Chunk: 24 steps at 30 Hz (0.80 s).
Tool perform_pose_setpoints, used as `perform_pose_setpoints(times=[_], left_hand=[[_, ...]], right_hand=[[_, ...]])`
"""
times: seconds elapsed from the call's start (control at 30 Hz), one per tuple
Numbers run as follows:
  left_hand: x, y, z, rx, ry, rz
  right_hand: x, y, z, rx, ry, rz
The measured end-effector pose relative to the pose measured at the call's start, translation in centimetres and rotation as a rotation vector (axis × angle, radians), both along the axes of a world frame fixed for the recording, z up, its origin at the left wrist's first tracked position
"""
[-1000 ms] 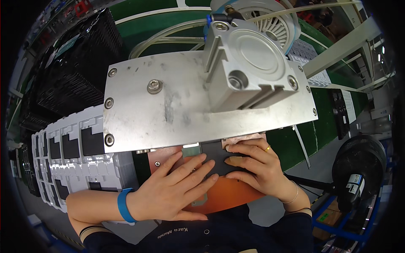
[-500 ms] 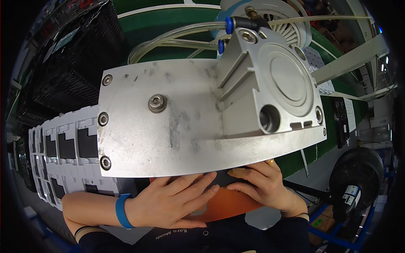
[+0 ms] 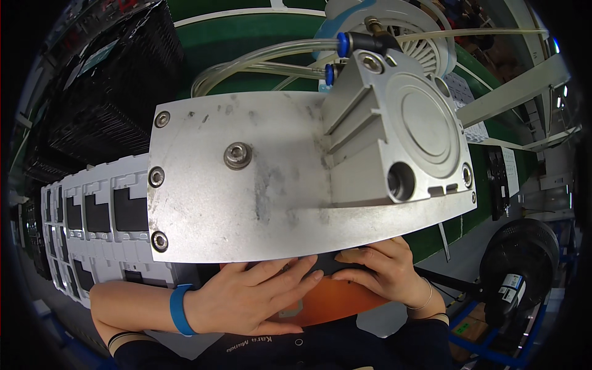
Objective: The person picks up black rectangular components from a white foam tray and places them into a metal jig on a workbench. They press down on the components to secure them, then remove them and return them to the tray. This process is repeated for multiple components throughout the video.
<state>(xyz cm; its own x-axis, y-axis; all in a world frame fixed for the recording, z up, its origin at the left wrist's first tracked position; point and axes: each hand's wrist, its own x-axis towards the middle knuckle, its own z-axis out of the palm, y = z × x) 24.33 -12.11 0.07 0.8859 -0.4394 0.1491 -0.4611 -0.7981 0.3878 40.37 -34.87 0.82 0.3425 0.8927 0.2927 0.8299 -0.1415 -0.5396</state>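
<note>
A silver metal plate with bolts (image 3: 203,216) and a square pneumatic cylinder (image 3: 425,132) stands above my hands and hides part of the work. My left hand (image 3: 253,293), with a blue band at the wrist, reaches under the plate's near edge. Its fingers lie stretched out and slightly apart over a dark surface and an orange base (image 3: 336,302). On the right, my right hand (image 3: 385,271) has bent fingers, with the thumb near the orange base and a tan-coloured index fingertip over the dark surface. What lies between them is too hidden to name.
White trays with dark rectangular pieces (image 3: 97,213) stand at left, before stacked black crates (image 3: 105,105). Clear air tubes (image 3: 265,52) run to the cylinder. A white fan (image 3: 425,37) sits behind it on the green table (image 3: 246,31). A black round machine (image 3: 518,259) is at right.
The metal plate and cylinder appear slightly lower and further right in view. Both hands keep nearly the same pose and place.
</note>
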Motion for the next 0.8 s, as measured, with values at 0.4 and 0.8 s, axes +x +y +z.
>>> perform_pose_setpoints(times=[0.4, 0.8], left_hand=[[-0.15, 0.13, 0.16, 0.029, 0.011, -0.003], [-0.16, 0.01, 0.18, 0.036, 0.016, 0.008]], right_hand=[[-0.07, 0.09, 0.06, -0.002, 0.008, -0.002], [-0.09, -0.01, -0.21, 0.006, 0.061, 0.000]])
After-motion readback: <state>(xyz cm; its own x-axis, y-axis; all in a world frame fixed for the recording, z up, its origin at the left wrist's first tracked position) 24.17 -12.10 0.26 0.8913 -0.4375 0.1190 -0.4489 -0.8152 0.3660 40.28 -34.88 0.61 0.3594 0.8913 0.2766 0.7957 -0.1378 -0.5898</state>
